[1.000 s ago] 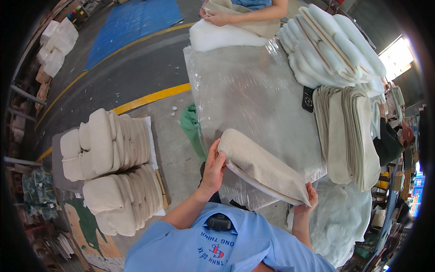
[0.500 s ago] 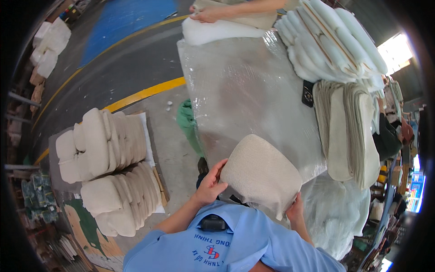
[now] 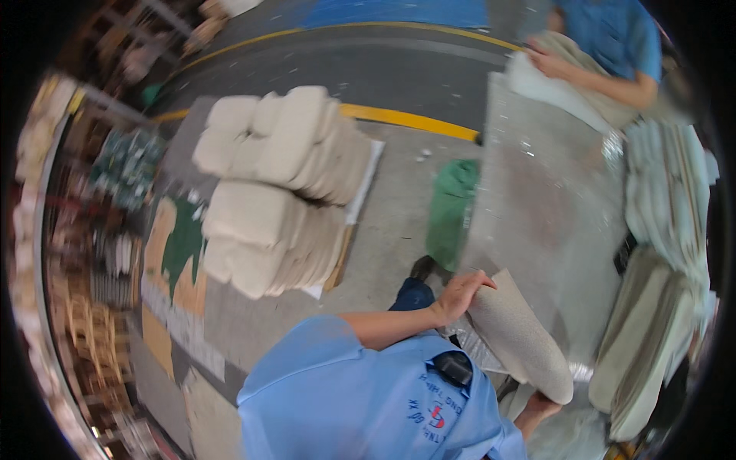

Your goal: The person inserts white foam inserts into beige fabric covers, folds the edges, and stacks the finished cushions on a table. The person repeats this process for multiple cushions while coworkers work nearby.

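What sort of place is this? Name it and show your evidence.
Likely an upholstery workshop or factory floor: stacked beige cushions, a plastic-covered worktable and a yellow floor line suggest it.

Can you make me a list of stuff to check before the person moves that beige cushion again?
1. Left hand on the cushion: ok, it holds the upper end.
2. Right hand on the cushion: ok, it is at the lower end, though some fingers are hidden.
3. Cushion lying flat on the table: not ok, it is held tilted by the table's near edge.
4. Cushion's underside neat: cannot tell, it faces away.
5. Co-worker's hand away from the cushion: ok, it is at the table's far end.
6. Piles away from the hands: ok, they stand off to the left.
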`<action>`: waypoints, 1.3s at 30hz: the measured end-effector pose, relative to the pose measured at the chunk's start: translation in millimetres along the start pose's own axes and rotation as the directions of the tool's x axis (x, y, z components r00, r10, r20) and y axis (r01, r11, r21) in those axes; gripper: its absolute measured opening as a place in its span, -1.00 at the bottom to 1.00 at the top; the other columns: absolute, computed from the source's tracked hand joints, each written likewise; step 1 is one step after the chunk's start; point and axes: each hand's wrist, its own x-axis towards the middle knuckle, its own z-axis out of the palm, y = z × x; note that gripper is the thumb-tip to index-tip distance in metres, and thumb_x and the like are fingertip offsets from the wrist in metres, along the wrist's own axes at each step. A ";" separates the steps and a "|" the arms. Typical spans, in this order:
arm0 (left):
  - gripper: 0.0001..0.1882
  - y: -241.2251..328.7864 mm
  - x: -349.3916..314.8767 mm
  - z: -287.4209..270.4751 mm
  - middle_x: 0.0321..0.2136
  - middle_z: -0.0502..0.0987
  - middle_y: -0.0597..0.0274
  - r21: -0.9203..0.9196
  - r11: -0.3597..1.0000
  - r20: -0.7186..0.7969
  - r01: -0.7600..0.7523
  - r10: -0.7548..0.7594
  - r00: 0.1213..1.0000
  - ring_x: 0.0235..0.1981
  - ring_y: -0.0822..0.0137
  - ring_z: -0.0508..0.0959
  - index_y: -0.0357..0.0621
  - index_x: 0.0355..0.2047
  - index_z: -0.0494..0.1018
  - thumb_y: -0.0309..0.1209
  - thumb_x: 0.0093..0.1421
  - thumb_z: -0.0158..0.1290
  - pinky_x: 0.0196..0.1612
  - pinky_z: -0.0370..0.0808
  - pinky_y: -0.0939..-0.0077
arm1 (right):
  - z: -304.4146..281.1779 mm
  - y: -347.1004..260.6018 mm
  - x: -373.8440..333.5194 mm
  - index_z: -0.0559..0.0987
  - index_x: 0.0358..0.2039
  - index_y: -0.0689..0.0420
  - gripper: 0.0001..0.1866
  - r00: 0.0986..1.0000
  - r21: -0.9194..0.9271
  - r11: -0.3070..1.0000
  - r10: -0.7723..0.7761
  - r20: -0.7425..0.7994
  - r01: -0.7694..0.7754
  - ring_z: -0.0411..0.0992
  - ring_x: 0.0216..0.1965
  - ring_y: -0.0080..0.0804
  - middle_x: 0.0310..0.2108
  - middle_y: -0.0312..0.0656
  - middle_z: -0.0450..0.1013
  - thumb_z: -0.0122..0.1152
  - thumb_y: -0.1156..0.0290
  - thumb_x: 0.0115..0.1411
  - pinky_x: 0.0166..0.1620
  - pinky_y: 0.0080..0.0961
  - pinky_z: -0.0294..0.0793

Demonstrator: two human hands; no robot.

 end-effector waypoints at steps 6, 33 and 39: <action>-0.30 -71.1 -16.8 2.0 -0.27 0.70 0.15 -0.175 0.984 -0.139 0.001 -0.025 0.990 -0.22 0.28 0.62 -0.19 -0.22 0.69 0.12 0.57 -0.27 0.00 0.48 0.39 | 23.0 -2.0 -12.4 0.51 0.26 0.35 -0.33 0.988 -0.356 0.927 -0.142 -0.053 0.115 0.53 0.16 -0.05 0.18 0.10 0.55 0.30 0.08 0.33 0.26 -0.07 0.51; -0.06 -3.7 -446.1 -382.3 0.22 0.55 -0.05 -0.002 0.983 -0.449 0.186 -0.167 0.878 0.24 0.09 0.53 -0.26 0.40 0.31 -0.26 0.08 0.50 0.31 0.44 0.27 | 447.4 196.2 -547.8 0.62 0.05 0.25 -0.31 -0.513 0.347 0.400 0.457 0.727 0.848 0.61 -0.14 -0.09 -0.16 0.01 0.61 0.62 0.13 -0.02 0.00 -0.29 0.55; -0.18 -66.7 -485.2 -387.3 0.18 0.58 0.08 -0.306 0.907 -0.788 -0.290 -0.071 0.611 0.13 0.15 0.62 -0.25 0.43 0.24 -0.32 0.27 0.39 -0.05 0.71 0.21 | 473.2 320.4 -777.1 0.58 0.20 0.10 -0.39 -0.900 0.797 0.420 0.248 0.359 0.433 0.51 0.09 0.10 0.09 -0.01 0.57 0.50 0.15 0.18 0.15 -0.09 0.50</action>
